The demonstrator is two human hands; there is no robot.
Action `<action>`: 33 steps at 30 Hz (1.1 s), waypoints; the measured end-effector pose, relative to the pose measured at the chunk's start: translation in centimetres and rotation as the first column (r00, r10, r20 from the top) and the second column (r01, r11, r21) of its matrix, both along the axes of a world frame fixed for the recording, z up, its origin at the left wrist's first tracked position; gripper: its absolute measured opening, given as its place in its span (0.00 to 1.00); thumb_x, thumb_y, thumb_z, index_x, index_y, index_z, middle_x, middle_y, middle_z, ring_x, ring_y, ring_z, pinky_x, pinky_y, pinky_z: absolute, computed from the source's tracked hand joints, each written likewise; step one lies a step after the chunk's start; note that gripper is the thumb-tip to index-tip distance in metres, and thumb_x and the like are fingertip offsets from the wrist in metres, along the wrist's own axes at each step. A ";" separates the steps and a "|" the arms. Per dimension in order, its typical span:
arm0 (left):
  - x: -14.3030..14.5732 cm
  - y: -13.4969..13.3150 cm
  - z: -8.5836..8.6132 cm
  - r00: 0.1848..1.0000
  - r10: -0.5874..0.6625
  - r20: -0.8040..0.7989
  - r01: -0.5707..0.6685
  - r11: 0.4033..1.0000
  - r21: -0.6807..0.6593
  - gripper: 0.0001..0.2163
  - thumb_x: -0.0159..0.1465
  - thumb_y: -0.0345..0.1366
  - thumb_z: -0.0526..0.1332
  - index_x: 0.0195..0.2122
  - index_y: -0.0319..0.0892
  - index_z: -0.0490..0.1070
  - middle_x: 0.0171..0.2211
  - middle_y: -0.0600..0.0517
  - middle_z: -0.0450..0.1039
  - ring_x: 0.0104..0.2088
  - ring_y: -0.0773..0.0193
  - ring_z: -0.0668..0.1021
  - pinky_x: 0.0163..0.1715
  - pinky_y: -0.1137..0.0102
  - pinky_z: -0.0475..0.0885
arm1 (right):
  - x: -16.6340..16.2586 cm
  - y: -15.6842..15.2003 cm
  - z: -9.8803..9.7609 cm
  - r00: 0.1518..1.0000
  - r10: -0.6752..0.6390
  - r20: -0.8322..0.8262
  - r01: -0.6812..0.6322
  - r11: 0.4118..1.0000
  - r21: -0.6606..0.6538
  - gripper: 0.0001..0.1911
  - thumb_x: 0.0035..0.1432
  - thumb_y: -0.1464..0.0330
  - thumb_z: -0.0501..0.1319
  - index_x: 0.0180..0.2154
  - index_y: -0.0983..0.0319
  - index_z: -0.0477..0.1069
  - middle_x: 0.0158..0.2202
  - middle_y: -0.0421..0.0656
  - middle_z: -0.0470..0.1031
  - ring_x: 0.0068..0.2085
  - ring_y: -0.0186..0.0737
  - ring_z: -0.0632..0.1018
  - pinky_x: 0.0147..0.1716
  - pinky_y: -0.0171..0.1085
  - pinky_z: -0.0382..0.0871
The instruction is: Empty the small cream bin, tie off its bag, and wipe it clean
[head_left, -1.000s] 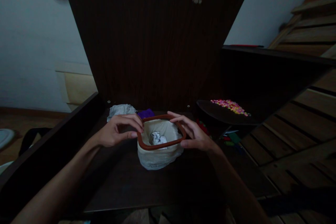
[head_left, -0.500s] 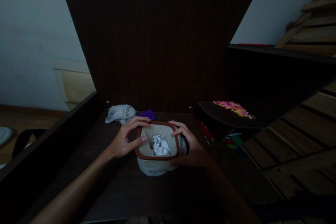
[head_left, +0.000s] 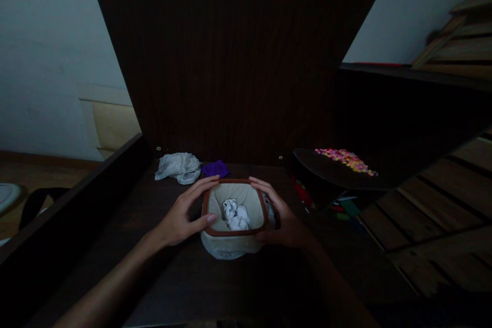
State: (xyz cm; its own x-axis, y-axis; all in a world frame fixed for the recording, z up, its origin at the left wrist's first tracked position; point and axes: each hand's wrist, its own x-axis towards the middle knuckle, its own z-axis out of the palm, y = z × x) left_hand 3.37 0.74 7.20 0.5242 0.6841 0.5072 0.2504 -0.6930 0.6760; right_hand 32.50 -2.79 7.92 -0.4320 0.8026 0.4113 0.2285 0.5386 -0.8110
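A small waste bin (head_left: 235, 233) with a brown, rounded square rim stands upright on the dark surface in front of me. A pale plastic bag (head_left: 226, 249) lines it and hangs down outside below the rim. Crumpled white paper (head_left: 236, 216) lies inside. My left hand (head_left: 183, 217) holds the rim's left side, thumb at the inner edge and fingers over the far left corner. From the other side my right hand (head_left: 282, 219) grips the rim, fingertips on the far right corner and thumb near the front right.
Behind the bin lie a crumpled whitish plastic bag (head_left: 179, 167) and a purple piece (head_left: 216, 168). Small pink and yellow bits (head_left: 348, 160) are spread on a dark corner shelf (head_left: 319, 166) at the right. A raised dark edge (head_left: 77, 200) runs along the left.
My right fingers have slid from inside the rim to lie along its far right corner. The left fingers sit closer along the rim. The view has shifted slightly.
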 end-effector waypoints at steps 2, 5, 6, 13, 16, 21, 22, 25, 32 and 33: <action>0.0 -0.1 -0.3 1.000 0.003 0.000 -0.003 1.000 0.000 0.26 0.67 0.47 0.63 0.65 0.46 0.64 0.67 0.41 0.62 0.66 0.43 0.67 0.65 0.46 0.63 | -0.1 0.1 -0.3 1.000 -0.004 -0.011 0.004 1.000 -0.002 0.47 0.49 0.46 0.72 0.66 0.54 0.61 0.71 0.53 0.55 0.71 0.59 0.58 0.68 0.57 0.52; 0.1 -0.1 -0.8 1.000 0.004 0.022 -0.004 1.000 0.006 0.27 0.68 0.47 0.61 0.66 0.47 0.63 0.68 0.41 0.61 0.67 0.43 0.66 0.65 0.46 0.63 | -0.2 0.2 -1.1 0.997 -0.036 -0.066 0.036 0.999 -0.002 0.40 0.56 0.47 0.67 0.65 0.53 0.62 0.70 0.51 0.57 0.70 0.56 0.59 0.68 0.55 0.53; 0.2 -0.2 -1.0 0.999 0.000 0.034 0.000 1.000 0.011 0.27 0.68 0.47 0.61 0.66 0.47 0.62 0.68 0.41 0.61 0.67 0.43 0.65 0.65 0.46 0.63 | -0.3 0.3 -1.5 0.995 -0.047 -0.083 0.048 0.999 0.004 0.39 0.57 0.49 0.67 0.65 0.52 0.62 0.70 0.50 0.58 0.70 0.55 0.60 0.68 0.55 0.53; 0.4 -0.1 -1.9 0.998 -0.004 0.059 0.003 1.000 0.016 0.27 0.70 0.49 0.58 0.67 0.46 0.60 0.68 0.40 0.61 0.68 0.43 0.63 0.67 0.47 0.60 | -0.5 0.6 -3.7 0.986 -0.063 -0.151 0.068 0.997 0.025 0.42 0.54 0.46 0.67 0.66 0.54 0.63 0.70 0.51 0.59 0.70 0.56 0.60 0.68 0.54 0.54; 0.4 -0.2 -1.6 0.999 0.001 0.047 -0.001 1.000 -0.006 0.28 0.70 0.51 0.56 0.67 0.45 0.60 0.69 0.41 0.59 0.69 0.43 0.62 0.68 0.47 0.58 | -0.5 0.6 -3.5 0.982 -0.073 -0.176 0.076 0.997 0.009 0.43 0.54 0.44 0.67 0.66 0.55 0.63 0.71 0.51 0.58 0.70 0.56 0.60 0.68 0.53 0.54; -0.4 -1.2 -2.0 0.998 0.009 0.068 0.004 0.982 -0.189 0.35 0.69 0.57 0.55 0.73 0.48 0.49 0.74 0.44 0.47 0.72 0.43 0.53 0.71 0.47 0.48 | -0.3 0.0 -3.8 0.955 -0.244 -0.168 0.236 0.969 -0.066 0.48 0.52 0.39 0.64 0.68 0.54 0.61 0.72 0.46 0.56 0.72 0.54 0.55 0.71 0.53 0.44; -0.6 -1.6 -2.4 0.993 0.009 0.115 0.017 0.976 -0.219 0.38 0.68 0.59 0.56 0.73 0.48 0.46 0.74 0.44 0.45 0.73 0.42 0.52 0.71 0.48 0.48 | -0.4 -0.2 -4.5 0.914 -0.344 -0.213 0.327 0.938 -0.113 0.46 0.55 0.38 0.60 0.68 0.53 0.60 0.72 0.45 0.55 0.73 0.53 0.53 0.71 0.53 0.42; -0.8 -2.5 -4.0 0.972 -0.001 0.234 0.071 0.955 -0.290 0.49 0.62 0.64 0.59 0.74 0.48 0.35 0.75 0.42 0.39 0.73 0.40 0.49 0.71 0.47 0.48 | -0.8 -0.8 -7.5 0.709 -0.607 -0.359 0.490 0.790 -0.368 0.42 0.63 0.39 0.51 0.70 0.52 0.55 0.74 0.43 0.51 0.73 0.51 0.54 0.71 0.55 0.44; 1.5 -3.0 -6.0 0.991 -0.046 0.122 0.087 0.933 -0.351 0.63 0.48 0.60 0.74 0.74 0.41 0.37 0.72 0.34 0.48 0.70 0.35 0.58 0.70 0.42 0.49 | -4.6 0.9 -11.9 0.595 -0.579 -0.557 0.265 0.796 -0.544 0.42 0.59 0.39 0.54 0.68 0.51 0.59 0.70 0.41 0.59 0.71 0.46 0.58 0.70 0.52 0.50; 2.0 -2.9 -6.1 0.990 -0.059 0.131 0.103 0.929 -0.356 0.62 0.47 0.58 0.75 0.74 0.41 0.39 0.70 0.34 0.53 0.68 0.36 0.62 0.69 0.42 0.52 | -5.1 1.3 -11.9 0.580 -0.569 -0.583 0.217 0.798 -0.563 0.41 0.59 0.38 0.54 0.66 0.53 0.63 0.68 0.42 0.65 0.70 0.47 0.61 0.69 0.53 0.52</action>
State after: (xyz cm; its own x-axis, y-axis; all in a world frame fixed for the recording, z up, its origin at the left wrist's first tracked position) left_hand 5.36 -2.13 1.07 0.5382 0.7898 0.2942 0.1083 -0.4109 0.9052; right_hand 27.37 -1.52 -3.96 0.2462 0.9683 0.0412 -0.3874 0.1373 -0.9116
